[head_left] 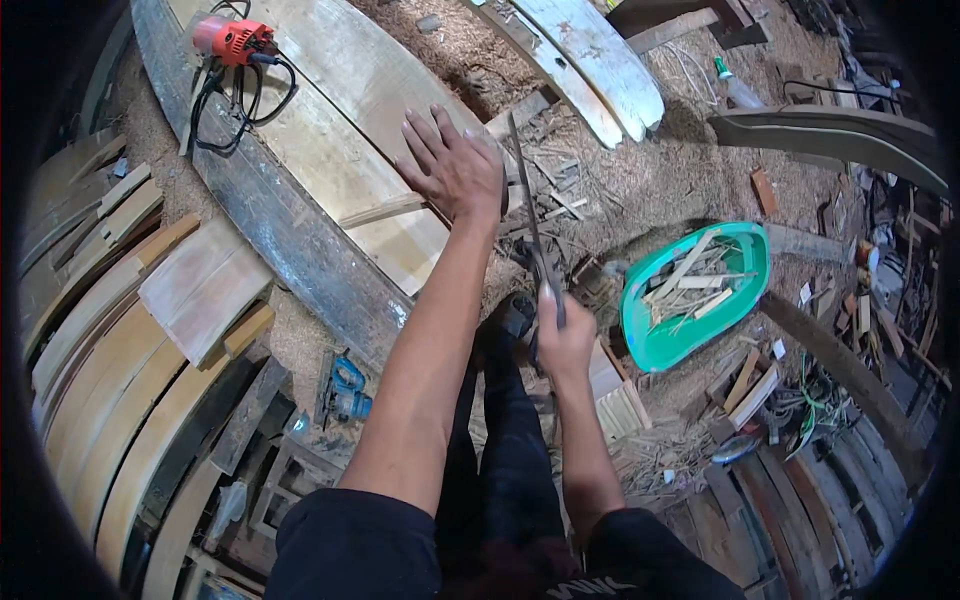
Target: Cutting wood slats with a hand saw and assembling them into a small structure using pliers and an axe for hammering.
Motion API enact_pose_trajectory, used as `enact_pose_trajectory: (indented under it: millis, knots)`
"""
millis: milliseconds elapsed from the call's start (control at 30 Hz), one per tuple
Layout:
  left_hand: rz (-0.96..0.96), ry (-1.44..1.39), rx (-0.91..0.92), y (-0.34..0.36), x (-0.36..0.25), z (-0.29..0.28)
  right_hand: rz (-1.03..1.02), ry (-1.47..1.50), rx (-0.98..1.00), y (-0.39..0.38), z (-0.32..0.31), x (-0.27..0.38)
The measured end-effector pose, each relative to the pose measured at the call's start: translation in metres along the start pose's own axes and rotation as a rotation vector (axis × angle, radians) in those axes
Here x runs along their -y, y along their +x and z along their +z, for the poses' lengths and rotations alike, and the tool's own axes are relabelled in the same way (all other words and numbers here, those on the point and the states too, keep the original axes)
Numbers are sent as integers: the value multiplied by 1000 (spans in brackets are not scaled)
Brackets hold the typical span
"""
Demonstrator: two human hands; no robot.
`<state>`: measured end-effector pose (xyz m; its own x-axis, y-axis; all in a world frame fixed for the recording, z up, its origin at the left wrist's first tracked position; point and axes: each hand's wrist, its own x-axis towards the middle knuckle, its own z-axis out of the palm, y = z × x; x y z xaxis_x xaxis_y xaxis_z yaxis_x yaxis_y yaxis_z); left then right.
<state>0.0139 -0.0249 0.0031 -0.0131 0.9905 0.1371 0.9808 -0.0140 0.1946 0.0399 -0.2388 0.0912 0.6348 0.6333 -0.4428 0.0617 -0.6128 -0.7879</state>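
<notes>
My left hand (455, 165) lies flat on a wide pale plank (345, 85), with its fingers spread. A long, narrow, dark bladed tool (530, 195) is in my right hand (565, 340), which is closed around its lower end. The blade points away from me, just right of my left hand and the plank's edge. It shows nearly edge-on, so I cannot tell whether it is a saw or a knife. A thin wood strip (382, 211) lies across the planks, left of my left wrist.
An orange power tool (235, 40) with a coiled black cord sits on the planks at far left. A green basin (640, 340) of wood scraps stands at right. A blue power tool (347, 388) lies at lower left. Curved timbers (130, 390) line the left side; shavings cover the ground.
</notes>
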Motion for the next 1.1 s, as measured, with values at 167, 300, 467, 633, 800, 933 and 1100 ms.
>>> enact_pose_trajectory:
  millis: [167, 300, 467, 633, 800, 933, 1100]
  knots:
    - [-4, 20, -31, 8, 4, -2, -51, -42, -8, -14, 4, -8]
    - [5, -58, -31, 5, -3, 3, -49, -18, -28, 18, 9, -2]
    - [-7, -45, 8, 3, 3, 1, 14, 5, 31, -20, -15, -9]
    - [12, 39, -73, 1, 3, 7, -113, -45, 96, -6, 3, -10]
    - [4, -34, -51, 8, 5, 0, 6, 1, 81, -6, -17, -12]
    - [-47, -193, 101, 14, -2, -9, 50, 68, 112, -8, -22, -23]
    - [-67, -137, -75, 21, 2, -6, 62, -29, 79, -5, -13, -2]
